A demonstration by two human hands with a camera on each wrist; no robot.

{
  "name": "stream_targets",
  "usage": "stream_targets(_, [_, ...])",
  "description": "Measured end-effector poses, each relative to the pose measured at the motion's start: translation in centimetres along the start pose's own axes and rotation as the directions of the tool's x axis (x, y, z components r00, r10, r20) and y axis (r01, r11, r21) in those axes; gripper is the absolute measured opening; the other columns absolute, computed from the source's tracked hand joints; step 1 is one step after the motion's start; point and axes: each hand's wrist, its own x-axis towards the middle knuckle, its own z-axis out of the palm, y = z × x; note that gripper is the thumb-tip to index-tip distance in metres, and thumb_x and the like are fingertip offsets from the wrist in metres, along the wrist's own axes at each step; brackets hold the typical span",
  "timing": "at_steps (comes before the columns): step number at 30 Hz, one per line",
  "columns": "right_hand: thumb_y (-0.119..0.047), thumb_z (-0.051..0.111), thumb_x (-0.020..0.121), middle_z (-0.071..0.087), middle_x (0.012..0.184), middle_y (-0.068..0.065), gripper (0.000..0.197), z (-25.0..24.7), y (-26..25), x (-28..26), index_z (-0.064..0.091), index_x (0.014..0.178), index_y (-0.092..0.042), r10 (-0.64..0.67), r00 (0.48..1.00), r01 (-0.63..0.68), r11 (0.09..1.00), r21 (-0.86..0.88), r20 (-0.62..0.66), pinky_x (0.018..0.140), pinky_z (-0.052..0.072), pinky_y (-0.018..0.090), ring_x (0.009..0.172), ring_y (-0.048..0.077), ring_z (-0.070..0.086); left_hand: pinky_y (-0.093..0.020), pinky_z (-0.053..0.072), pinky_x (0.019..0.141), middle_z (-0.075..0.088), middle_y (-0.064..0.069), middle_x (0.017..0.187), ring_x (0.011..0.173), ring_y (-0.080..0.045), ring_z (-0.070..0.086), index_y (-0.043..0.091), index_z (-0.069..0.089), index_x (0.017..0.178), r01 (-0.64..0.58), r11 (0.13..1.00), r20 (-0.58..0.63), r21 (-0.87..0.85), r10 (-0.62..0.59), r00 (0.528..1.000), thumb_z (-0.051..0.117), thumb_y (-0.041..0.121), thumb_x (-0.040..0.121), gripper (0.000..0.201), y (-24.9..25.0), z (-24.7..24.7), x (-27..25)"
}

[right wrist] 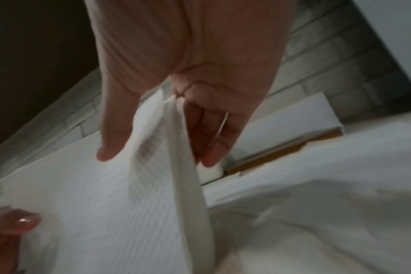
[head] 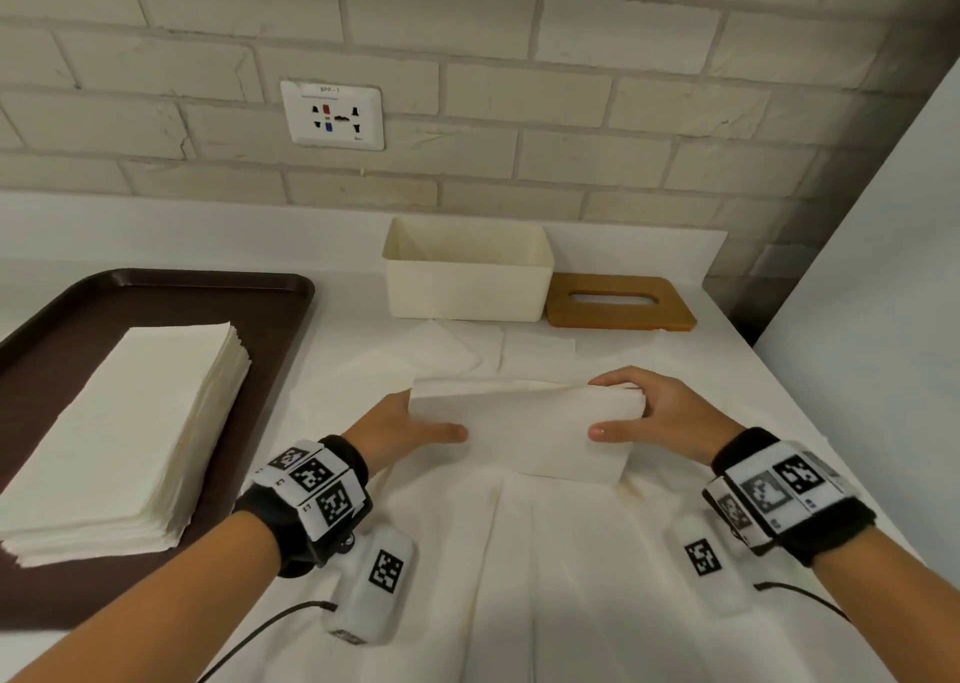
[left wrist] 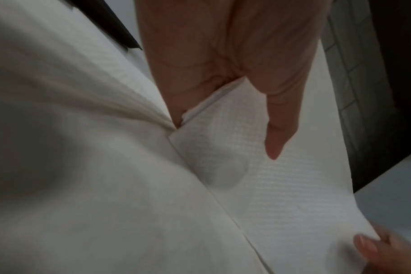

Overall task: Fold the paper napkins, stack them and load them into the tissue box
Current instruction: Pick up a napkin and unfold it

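Observation:
A stack of folded white napkins (head: pixel 524 422) is held between both hands just above the white cloth, its near edge tipped down. My left hand (head: pixel 410 425) grips its left end, thumb on top (left wrist: pixel 277 129), fingers underneath. My right hand (head: pixel 644 414) grips the right end, thumb on top (right wrist: pixel 115 133) and fingers curled behind the stack's edge (right wrist: pixel 188 140). The cream tissue box (head: pixel 467 290) stands open behind the stack, and its wooden slotted lid (head: pixel 621 300) lies flat to the right of it.
A dark brown tray (head: pixel 171 287) at the left carries a tall pile of unfolded napkins (head: pixel 124 433). A few loose napkins (head: pixel 467 352) lie in front of the box. A brick wall with a socket (head: pixel 332 114) is behind; a white panel (head: pixel 883 292) stands at the right.

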Motion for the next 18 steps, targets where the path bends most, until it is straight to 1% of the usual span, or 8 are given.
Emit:
stream_targets(3, [-0.009,0.075,0.072,0.063,0.097,-0.012,0.041,0.2,1.2,0.0,0.054,0.104,-0.025,0.138,0.981,-0.148,0.987,0.067,0.136,0.071,0.05,0.01,0.09,0.001,0.059,-0.029,0.051,0.088,0.072,-0.001,0.102,0.101,-0.02,0.066,0.019,0.066,0.102,-0.017,0.997,0.046,-0.07,0.02,0.999,0.072,0.008,0.076,0.029,0.0,-0.4,0.2])
stream_targets(5, [-0.012,0.074,0.074,0.064,0.095,-0.01,0.033,0.5,1.6,0.3,0.058,0.102,-0.02,0.171,0.976,-0.174,0.985,0.011,0.137,0.071,0.048,0.011,0.089,0.005,0.059,-0.024,0.052,0.082,0.075,0.004,0.094,0.096,-0.014,0.068,0.023,0.067,0.097,-0.041,0.994,0.072,-0.103,0.049,0.996,0.072,0.006,0.076,0.027,0.0,-0.9,0.3])
stream_targets(7, [-0.01,0.074,0.075,0.066,0.092,-0.006,0.024,0.8,1.2,0.5,0.064,0.096,-0.017,0.154,0.982,-0.159,0.986,0.039,0.112,0.07,0.049,0.01,0.088,0.008,0.061,-0.019,0.051,0.076,0.075,0.01,0.088,0.088,-0.007,0.069,0.026,0.069,0.092,-0.076,0.994,0.104,-0.085,0.084,0.991,0.079,0.015,0.067,0.029,0.1,-1.3,0.3])
stream_targets(9, [-0.004,0.073,0.074,0.069,0.098,0.001,0.028,0.8,0.8,0.8,0.067,0.101,-0.01,0.096,0.99,-0.105,0.99,0.09,0.1,0.079,0.05,0.014,0.093,0.012,0.063,-0.011,0.049,0.071,0.073,0.014,0.084,0.081,0.002,0.067,0.03,0.071,0.086,-0.118,0.993,0.133,-0.013,0.119,0.984,0.082,0.026,0.055,0.033,0.2,-1.6,0.4])
stream_targets(10, [-0.002,0.073,0.073,0.068,0.101,0.004,0.033,0.8,0.7,0.8,0.067,0.104,-0.008,0.069,0.992,-0.079,0.992,0.099,0.105,0.084,0.049,0.017,0.095,0.014,0.063,-0.007,0.048,0.068,0.072,0.016,0.082,0.078,0.004,0.066,0.03,0.072,0.084,-0.133,0.991,0.141,0.007,0.131,0.981,0.082,0.021,0.058,0.03,0.1,-1.6,0.5])
stream_targets(13, [-0.001,0.073,0.073,0.068,0.104,0.0,0.035,1.1,0.3,0.7,0.067,0.103,-0.019,0.079,0.97,-0.106,0.988,0.11,0.23,0.088,0.048,0.018,0.098,0.01,0.062,-0.006,0.047,0.064,0.072,0.013,0.077,0.074,0.004,0.066,0.025,0.07,0.088,-0.123,0.992,0.157,0.01,0.119,0.98,0.073,0.003,0.073,0.026,-0.1,-1.8,0.4])
stream_targets(16, [0.001,0.07,0.074,0.065,0.109,-0.003,0.038,1.4,0.3,0.8,0.065,0.101,-0.026,0.052,0.971,-0.088,0.986,0.144,0.235,0.083,0.049,0.013,0.101,0.009,0.059,-0.008,0.048,0.071,0.072,0.012,0.084,0.08,0.004,0.066,0.031,0.072,0.085,-0.143,0.989,0.155,0.037,0.136,0.979,0.074,0.004,0.073,0.03,-0.3,-1.9,0.2])
stream_targets(18, [0.006,0.067,0.075,0.065,0.105,-0.005,0.042,1.7,0.3,0.8,0.064,0.101,-0.027,0.061,0.966,-0.119,0.967,0.224,0.251,0.077,0.051,0.011,0.099,0.009,0.059,-0.006,0.047,0.069,0.072,0.016,0.084,0.079,0.006,0.065,0.03,0.07,0.09,-0.14,0.989,0.156,0.04,0.132,0.979,0.073,0.003,0.074,0.031,-0.2,-1.8,0.0])
